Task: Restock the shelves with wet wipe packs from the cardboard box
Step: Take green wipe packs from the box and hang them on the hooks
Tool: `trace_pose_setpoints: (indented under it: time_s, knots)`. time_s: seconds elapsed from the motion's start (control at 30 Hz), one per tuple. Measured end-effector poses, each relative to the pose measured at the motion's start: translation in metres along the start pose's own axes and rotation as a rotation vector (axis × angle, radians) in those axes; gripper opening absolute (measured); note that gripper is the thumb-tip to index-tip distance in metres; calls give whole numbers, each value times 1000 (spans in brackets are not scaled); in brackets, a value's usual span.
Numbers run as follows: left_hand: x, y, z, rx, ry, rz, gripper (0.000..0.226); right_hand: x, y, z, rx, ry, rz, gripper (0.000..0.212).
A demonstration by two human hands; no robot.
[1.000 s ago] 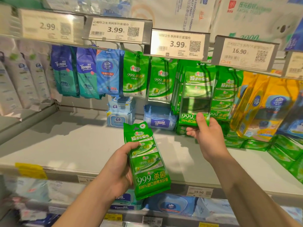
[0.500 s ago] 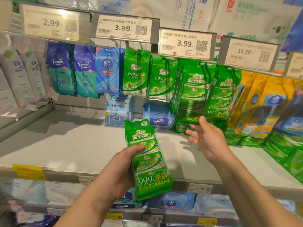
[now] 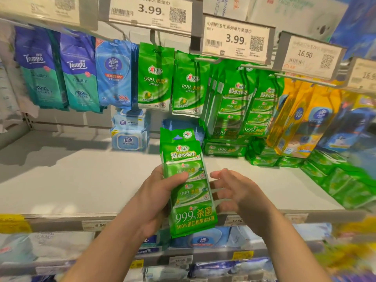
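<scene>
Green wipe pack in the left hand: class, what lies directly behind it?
Behind the green wipe pack shows the white shelf and a blue pack's edge; the rest of that pack is covered.

Wipe pack (image 3: 188, 186) between both hands, before the shelf (image 3: 81, 180).

Price tag (image 3: 237, 40) reads 3.99; blue hanging pack (image 3: 36, 68) reads Tempo.

Bare shelf (image 3: 67, 180) left of blue wipes tub (image 3: 129, 137); hanging packs (image 3: 154, 76) above, green packs (image 3: 223, 148) crowd its right.
</scene>
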State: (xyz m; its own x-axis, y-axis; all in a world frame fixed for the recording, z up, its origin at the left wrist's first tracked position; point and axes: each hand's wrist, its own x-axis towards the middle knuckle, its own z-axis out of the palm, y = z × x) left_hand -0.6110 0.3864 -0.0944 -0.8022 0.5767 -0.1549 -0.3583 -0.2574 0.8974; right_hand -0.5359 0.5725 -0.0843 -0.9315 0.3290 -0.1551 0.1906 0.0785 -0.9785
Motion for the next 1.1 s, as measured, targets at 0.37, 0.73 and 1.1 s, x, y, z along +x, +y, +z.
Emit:
trace_pose_setpoints:
  time_s: [0.37,0.73,1.1]
  knots:
    - [17,-12,-1,-96,-109,20,51,-27,38,11,12,-85,68,25]
    - [19,-24,60,270,-183,142,38,-29,52,-49,231,19,-171,42]
    - [24,-56,144,519,-155,343,38,-23,49,-147,235,91,-391,41]
